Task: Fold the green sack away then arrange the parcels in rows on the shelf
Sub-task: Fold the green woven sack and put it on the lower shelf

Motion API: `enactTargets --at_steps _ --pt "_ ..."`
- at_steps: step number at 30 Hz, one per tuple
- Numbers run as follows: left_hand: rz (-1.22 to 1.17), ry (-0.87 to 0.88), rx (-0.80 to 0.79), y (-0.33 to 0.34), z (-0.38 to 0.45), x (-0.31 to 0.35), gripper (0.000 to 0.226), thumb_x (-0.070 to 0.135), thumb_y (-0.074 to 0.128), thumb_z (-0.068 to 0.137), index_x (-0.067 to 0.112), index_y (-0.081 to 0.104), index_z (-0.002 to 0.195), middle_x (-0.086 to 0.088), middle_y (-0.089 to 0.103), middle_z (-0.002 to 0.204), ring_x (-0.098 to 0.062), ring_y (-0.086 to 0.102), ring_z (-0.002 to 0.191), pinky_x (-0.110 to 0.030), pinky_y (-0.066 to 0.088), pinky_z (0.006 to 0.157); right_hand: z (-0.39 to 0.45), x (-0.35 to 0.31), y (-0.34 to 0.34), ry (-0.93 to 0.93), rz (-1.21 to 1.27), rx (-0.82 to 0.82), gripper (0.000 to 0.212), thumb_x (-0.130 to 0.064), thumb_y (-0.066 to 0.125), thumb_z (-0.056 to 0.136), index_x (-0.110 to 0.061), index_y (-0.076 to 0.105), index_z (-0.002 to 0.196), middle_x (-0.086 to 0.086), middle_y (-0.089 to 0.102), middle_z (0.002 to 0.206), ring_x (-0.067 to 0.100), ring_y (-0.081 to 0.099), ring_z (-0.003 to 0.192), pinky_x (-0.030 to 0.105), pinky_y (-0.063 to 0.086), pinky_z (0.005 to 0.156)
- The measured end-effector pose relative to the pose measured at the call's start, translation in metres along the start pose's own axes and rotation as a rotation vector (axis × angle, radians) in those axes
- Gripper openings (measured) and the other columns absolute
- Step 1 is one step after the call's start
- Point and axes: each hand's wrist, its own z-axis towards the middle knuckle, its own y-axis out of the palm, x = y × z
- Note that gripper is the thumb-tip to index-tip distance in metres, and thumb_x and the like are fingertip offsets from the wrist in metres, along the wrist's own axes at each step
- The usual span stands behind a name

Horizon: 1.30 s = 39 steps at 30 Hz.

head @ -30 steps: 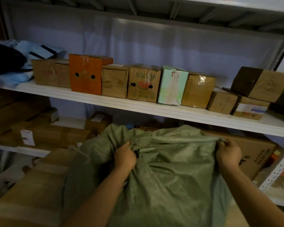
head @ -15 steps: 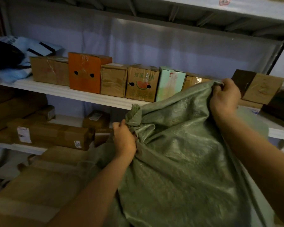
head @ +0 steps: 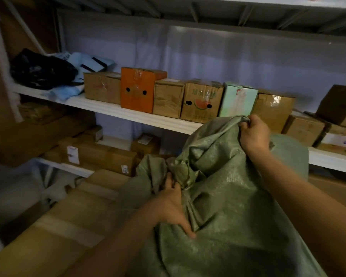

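A crumpled green woven sack (head: 228, 206) fills the lower right of the head view. My right hand (head: 254, 134) grips its top edge, raised to shelf height. My left hand (head: 174, 208) clutches a bunched fold lower down. Behind it, parcels stand in a row on the white shelf (head: 112, 109): a brown box (head: 102, 87), an orange box (head: 138, 89), another brown box (head: 168, 98), a watermelon-print box (head: 201, 100), a pale green box (head: 237, 100) and a taped brown box (head: 274, 110). The sack hides part of the shelf's front edge.
A black bag (head: 40, 69) and blue mailers (head: 88, 63) lie at the shelf's left end. Stacked brown boxes (head: 336, 120) sit at its right end. A lower shelf (head: 68, 166) carries long cartons (head: 100, 154). A large carton (head: 64, 226) lies beside the sack at lower left.
The view swung right-to-left, so the shelf row sits further right. My left hand dropped lower and gathered more sack fabric; my right hand still holds the top edge up.
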Motion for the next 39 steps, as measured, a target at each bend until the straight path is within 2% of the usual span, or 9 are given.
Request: enactTargets --at_steps 4,6,18,24,28,31,34,37,39 --pt "-0.122 0.108 0.235 0.020 0.006 -0.006 0.142 0.063 0.083 0.042 0.027 0.001 0.152 0.005 0.004 0.160 -0.019 0.011 0.148 -0.041 0.020 0.120 0.001 -0.002 -0.007 0.051 0.084 0.015 0.022 -0.009 0.039 0.097 0.001 0.058 0.101 0.023 0.062 0.103 0.037 0.056 0.097 0.046 0.044 0.086" --pt "-0.162 0.152 0.280 0.028 0.011 -0.002 0.136 0.059 0.085 0.044 0.024 0.010 0.152 0.005 0.012 0.159 -0.017 0.015 0.146 -0.038 0.021 0.120 -0.001 0.000 -0.018 0.066 0.114 0.041 0.023 -0.008 0.038 0.097 0.002 0.058 0.102 0.021 0.061 0.103 0.036 0.056 0.097 0.046 0.044 0.088" --pt "-0.360 0.233 0.078 0.035 0.008 -0.006 0.111 0.044 0.090 0.044 0.028 0.037 0.140 0.009 0.046 0.139 -0.012 0.044 0.130 -0.038 0.036 0.112 -0.044 0.000 -0.054 0.081 0.030 0.187 0.022 -0.014 0.038 0.098 -0.002 0.057 0.101 0.018 0.061 0.099 0.034 0.057 0.094 0.056 0.046 0.089" --pt "-0.449 0.282 0.033 0.029 -0.003 -0.001 0.096 0.029 0.091 0.050 0.028 0.044 0.134 0.011 0.055 0.129 -0.010 0.050 0.123 -0.034 0.040 0.109 -0.053 -0.029 -0.059 0.052 0.014 0.252 0.022 -0.012 0.037 0.099 -0.004 0.057 0.104 0.010 0.057 0.097 0.025 0.055 0.091 0.046 0.046 0.090" --pt "-0.496 0.309 0.052 0.022 -0.017 -0.002 0.088 0.017 0.087 0.061 0.026 0.041 0.135 0.014 0.052 0.120 -0.006 0.048 0.118 -0.019 0.036 0.099 -0.056 -0.050 -0.058 0.014 -0.034 0.294 0.022 -0.012 0.037 0.099 -0.003 0.057 0.103 0.011 0.055 0.094 0.031 0.055 0.097 0.042 0.042 0.084" --pt "-0.595 0.337 0.112 0.017 -0.024 0.005 0.086 0.008 0.086 0.062 0.019 0.043 0.136 0.008 0.055 0.125 -0.008 0.050 0.119 -0.020 0.040 0.097 -0.061 -0.091 -0.064 -0.184 -0.134 0.392 0.021 -0.013 0.036 0.093 -0.006 0.054 0.085 0.024 0.056 0.093 0.032 0.051 0.089 0.036 0.026 0.070" --pt "-0.856 0.348 0.190 0.013 -0.022 0.029 0.082 -0.003 0.082 0.065 0.009 0.046 0.138 -0.006 0.058 0.131 -0.020 0.054 0.123 -0.028 0.046 0.097 -0.061 -0.135 -0.062 -0.383 -0.177 0.382 0.018 -0.013 0.037 0.092 -0.012 0.052 0.082 0.022 0.055 0.092 0.029 0.050 0.087 0.026 0.018 0.066" --pt "-1.026 0.293 0.183 0.016 -0.019 0.038 0.073 -0.005 0.077 0.070 0.004 0.042 0.134 -0.002 0.053 0.127 -0.016 0.050 0.121 -0.021 0.045 0.092 -0.061 -0.154 -0.040 -0.457 -0.233 0.319 0.017 -0.012 0.040 0.093 -0.005 0.056 0.095 0.021 0.060 0.097 0.032 0.055 0.093 0.031 0.022 0.067" --pt "-1.004 0.204 0.199 0.028 -0.021 0.026 0.073 0.003 0.077 0.073 0.003 0.039 0.136 -0.005 0.051 0.130 -0.021 0.050 0.124 -0.027 0.044 0.097 -0.069 -0.151 -0.017 -0.474 -0.285 0.242 0.019 -0.011 0.040 0.093 -0.003 0.054 0.102 0.021 0.063 0.099 0.036 0.057 0.097 0.036 0.031 0.074"
